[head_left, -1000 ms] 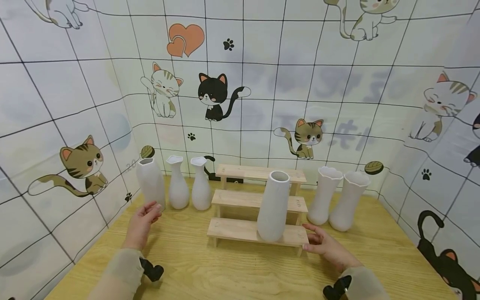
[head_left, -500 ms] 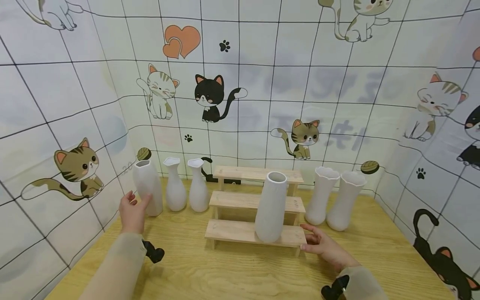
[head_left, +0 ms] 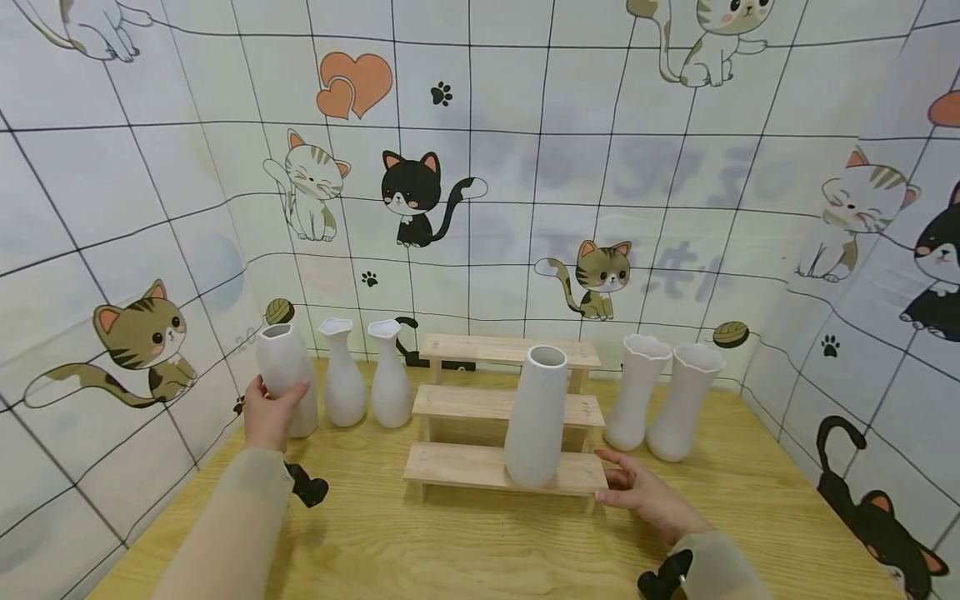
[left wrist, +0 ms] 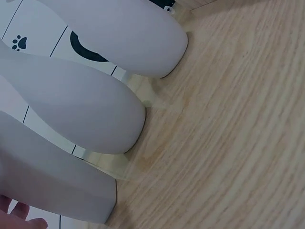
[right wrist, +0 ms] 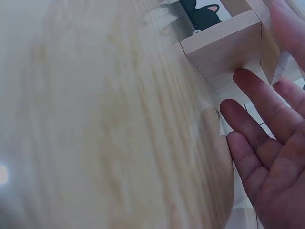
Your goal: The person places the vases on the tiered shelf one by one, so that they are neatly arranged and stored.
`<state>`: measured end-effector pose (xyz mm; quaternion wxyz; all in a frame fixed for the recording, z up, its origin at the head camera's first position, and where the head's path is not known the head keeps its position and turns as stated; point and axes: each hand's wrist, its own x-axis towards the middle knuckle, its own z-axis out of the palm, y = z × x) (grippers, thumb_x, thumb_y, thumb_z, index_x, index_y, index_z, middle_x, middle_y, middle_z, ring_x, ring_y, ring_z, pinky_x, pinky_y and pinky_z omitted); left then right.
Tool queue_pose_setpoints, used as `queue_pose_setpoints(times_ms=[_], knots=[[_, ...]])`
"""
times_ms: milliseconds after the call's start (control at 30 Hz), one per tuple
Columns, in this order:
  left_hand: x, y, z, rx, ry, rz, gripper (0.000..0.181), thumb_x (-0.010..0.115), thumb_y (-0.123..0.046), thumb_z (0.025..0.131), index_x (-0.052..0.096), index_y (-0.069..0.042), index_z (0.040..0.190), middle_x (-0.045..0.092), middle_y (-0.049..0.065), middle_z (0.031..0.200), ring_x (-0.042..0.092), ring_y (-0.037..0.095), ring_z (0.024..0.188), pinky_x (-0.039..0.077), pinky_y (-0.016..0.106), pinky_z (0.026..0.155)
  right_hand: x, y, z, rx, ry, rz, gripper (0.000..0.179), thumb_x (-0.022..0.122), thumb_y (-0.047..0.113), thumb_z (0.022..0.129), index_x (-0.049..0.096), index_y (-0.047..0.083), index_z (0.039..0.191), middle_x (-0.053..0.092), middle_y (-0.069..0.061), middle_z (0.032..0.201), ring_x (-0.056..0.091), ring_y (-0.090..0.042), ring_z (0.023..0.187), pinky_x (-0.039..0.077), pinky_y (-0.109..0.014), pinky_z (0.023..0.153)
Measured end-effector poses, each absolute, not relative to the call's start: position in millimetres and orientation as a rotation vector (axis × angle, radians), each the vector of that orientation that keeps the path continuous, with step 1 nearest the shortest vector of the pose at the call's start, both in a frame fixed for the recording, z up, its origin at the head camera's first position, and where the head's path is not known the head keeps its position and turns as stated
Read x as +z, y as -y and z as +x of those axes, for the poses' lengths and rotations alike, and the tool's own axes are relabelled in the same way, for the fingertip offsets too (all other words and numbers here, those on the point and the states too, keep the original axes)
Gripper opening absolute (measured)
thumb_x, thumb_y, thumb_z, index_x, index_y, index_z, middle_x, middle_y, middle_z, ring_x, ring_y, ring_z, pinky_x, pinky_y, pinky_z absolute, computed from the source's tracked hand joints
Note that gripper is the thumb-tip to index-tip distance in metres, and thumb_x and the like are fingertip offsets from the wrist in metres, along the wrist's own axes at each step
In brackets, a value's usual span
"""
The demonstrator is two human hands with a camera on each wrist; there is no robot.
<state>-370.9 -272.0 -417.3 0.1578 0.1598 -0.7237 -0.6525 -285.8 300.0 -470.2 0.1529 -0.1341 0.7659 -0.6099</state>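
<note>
My left hand [head_left: 268,418] grips a white angular vase [head_left: 288,367] at the far left, its thumb across the front. In the left wrist view that vase [left wrist: 52,181] leans across the lower left, and its base meets the wood; part of the hand [left wrist: 19,217] shows at the corner. Right of it stand two slender white vases [head_left: 343,387] with flared rims. A three-tier wooden stand [head_left: 450,467] carries a tall white vase [head_left: 537,429] on its lowest step. With thumb and fingers on either side, my right hand [head_left: 652,500] holds the right end of that step.
Two white vases with wavy rims [head_left: 633,404] stand right of the stand, behind my right hand. A cat-print cloth [head_left: 495,225] encloses the wooden tabletop [head_left: 450,558] at the back and both sides.
My left hand has moved forward and left, from beside the angular vase to gripping it. My right hand stays at the stand's end. The view has shifted slightly.
</note>
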Motion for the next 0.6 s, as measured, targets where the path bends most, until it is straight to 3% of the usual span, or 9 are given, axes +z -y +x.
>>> queue_pose_setpoints(times_ms=[200,600], knots=[[-416,275,-378,-1.828,2.112,0.441,0.102,0.072,-0.046,0.083,0.011,-0.008,0.154,0.023,0.018,0.155,0.028,0.038,0.138,0.026,0.058,0.108,-469,-300,-285,-1.739,-2.210,-0.364,0.082,0.066,0.015,0.092,0.011,-0.006,0.150,0.044,-0.030,0.139,0.052,-0.028,0.119,0.033,-0.055,0.101],[-412,275,-384,-1.753,2.198,0.492,0.101,0.072,-0.047,0.083,0.012,-0.006,0.153,0.025,0.022,0.154,0.029,0.044,0.136,0.026,0.063,0.105,-468,-300,-283,-1.765,-2.192,-0.357,0.084,0.068,0.015,0.091,0.012,-0.006,0.150,0.047,-0.028,0.137,0.053,-0.027,0.118,0.035,-0.052,0.101]])
